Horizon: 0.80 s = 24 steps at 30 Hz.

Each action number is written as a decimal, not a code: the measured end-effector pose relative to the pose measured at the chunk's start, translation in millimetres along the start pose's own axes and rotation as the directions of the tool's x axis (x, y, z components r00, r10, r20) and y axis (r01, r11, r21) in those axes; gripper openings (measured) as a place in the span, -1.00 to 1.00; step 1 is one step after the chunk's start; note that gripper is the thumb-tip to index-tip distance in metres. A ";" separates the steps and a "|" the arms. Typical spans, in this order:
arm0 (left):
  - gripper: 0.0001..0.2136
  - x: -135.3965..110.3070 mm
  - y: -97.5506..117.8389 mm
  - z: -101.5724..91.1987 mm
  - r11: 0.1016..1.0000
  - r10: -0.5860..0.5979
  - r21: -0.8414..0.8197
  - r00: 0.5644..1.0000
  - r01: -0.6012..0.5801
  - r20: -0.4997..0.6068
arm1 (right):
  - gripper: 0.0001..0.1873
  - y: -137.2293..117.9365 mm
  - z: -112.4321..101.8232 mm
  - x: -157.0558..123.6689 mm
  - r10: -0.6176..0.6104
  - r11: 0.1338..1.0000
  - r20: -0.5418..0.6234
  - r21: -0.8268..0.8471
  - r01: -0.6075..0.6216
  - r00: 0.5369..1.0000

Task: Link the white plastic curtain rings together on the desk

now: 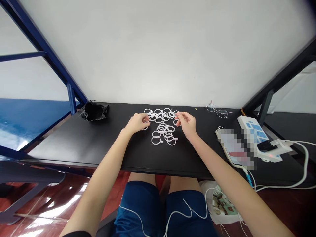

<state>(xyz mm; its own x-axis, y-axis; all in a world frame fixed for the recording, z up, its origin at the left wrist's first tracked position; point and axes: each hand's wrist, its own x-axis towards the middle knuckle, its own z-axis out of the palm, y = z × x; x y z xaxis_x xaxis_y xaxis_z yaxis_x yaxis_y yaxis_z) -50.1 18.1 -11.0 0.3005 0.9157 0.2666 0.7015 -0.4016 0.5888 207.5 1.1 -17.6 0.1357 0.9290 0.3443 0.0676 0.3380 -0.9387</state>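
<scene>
White curtain rings (162,128), each with a small eyelet, lie in a loose, overlapping cluster on the black desk (116,138). At the cluster's left side, my left hand (137,123) has its thumb and fingers curled round a curtain ring, part of which shows below the fingertips. Opposite it, my right hand (187,123) is closed in a pinch at the right edge of the cluster. A white ring shows at those fingertips, partly covered by them. Several more rings lie between the two hands and nearer the desk's front.
A crumpled black bag (94,111) stands open at the back left. Eyeglasses (222,113) lie at the back right. A phone (230,148) and a white power strip (254,128) with plugged-in cables occupy the right end. Below, a white bag (209,200) sits beside my legs.
</scene>
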 end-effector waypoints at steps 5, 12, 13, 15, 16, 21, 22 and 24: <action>-0.69 3.0 13.9 9.1 0.807 -0.056 -0.590 0.998 0.033 -0.021 | -0.63 0.3 1.1 -2.5 -0.002 1.000 0.106 -0.016 0.003 0.994; -0.65 -1.7 34.0 29.5 0.465 -0.026 -0.876 0.991 0.127 0.130 | -0.59 -12.0 11.2 -21.1 -0.258 0.898 0.429 -0.224 0.379 0.866; -0.66 -2.1 33.8 31.1 0.445 -0.019 -0.885 0.989 0.140 0.146 | -0.55 -12.2 12.4 -23.0 -0.272 0.883 0.459 -0.231 0.410 0.845; -0.66 -2.4 32.5 33.0 0.415 -0.032 -0.896 0.986 0.159 0.161 | -0.53 -11.1 14.4 -25.0 -0.291 0.860 0.471 -0.253 0.443 0.833; -0.66 -2.3 31.8 33.3 0.403 -0.043 -0.900 0.986 0.166 0.163 | -0.53 -10.3 15.2 -25.3 -0.299 0.853 0.456 -0.266 0.449 0.838; -0.67 -2.1 31.5 32.6 0.366 -0.026 -0.920 0.990 0.141 0.141 | -0.54 -8.2 18.2 -25.1 -0.280 0.874 0.415 -0.262 0.408 0.866; -0.68 -2.3 32.3 32.7 0.366 -0.015 -0.921 0.990 0.133 0.137 | -0.56 -7.9 18.7 -25.2 -0.274 0.880 0.427 -0.250 0.404 0.862; -0.69 -2.8 34.6 33.0 0.375 -0.002 -0.920 0.992 0.118 0.127 | -0.60 -6.5 19.6 -25.5 -0.279 0.883 0.433 -0.235 0.405 0.857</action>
<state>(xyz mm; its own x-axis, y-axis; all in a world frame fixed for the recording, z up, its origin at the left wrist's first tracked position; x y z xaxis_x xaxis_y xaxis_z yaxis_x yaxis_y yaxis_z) -5.4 2.0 -16.5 0.3789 0.9103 0.1667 -0.2960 -0.0514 0.9538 184.3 -21.9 -20.6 -0.3302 0.7675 0.5494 0.3467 0.6400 -0.6857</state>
